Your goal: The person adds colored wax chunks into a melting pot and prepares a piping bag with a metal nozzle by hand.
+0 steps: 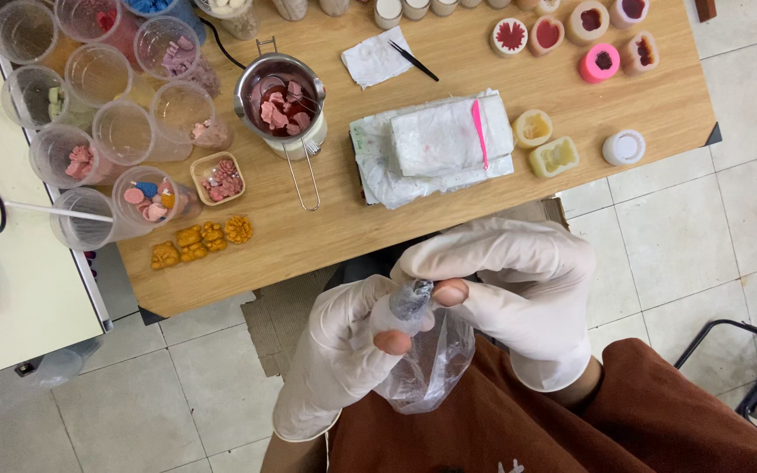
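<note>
Gloved hands meet low in the view, just off the near edge of the wooden table (pixel 449 228). The left hand (pixel 343 359), in a white glove with torn fingertips, is closed around a small grey object (pixel 412 300) and the neck of a clear plastic bag (pixel 431 363), thumb and forefinger pinched tight on them. The right hand (pixel 519 289), gloved the same way, curls over from two o'clock, its bare thumb tip pressed against the grey object's upper end, so both hands grip the same piece. The bag hangs below the fingers, over the person's brown clothing. On the table at twelve o'clock from the hands lies a stack of white tissue (pixel 440 144) with a pink stick (pixel 479 131) on top. At eleven o'clock stands a metal pitcher (pixel 280 105) holding pink chunks in dark liquid. A crowd of clear plastic cups (pixel 124 131) sits at ten o'clock, with orange moulded pieces (pixel 201 241) near the table's edge. Small round moulds (pixel 571 26) with red centres line the far edge at one o'clock, and two yellowish moulds (pixel 545 144) rest just beside the tissue.
</note>
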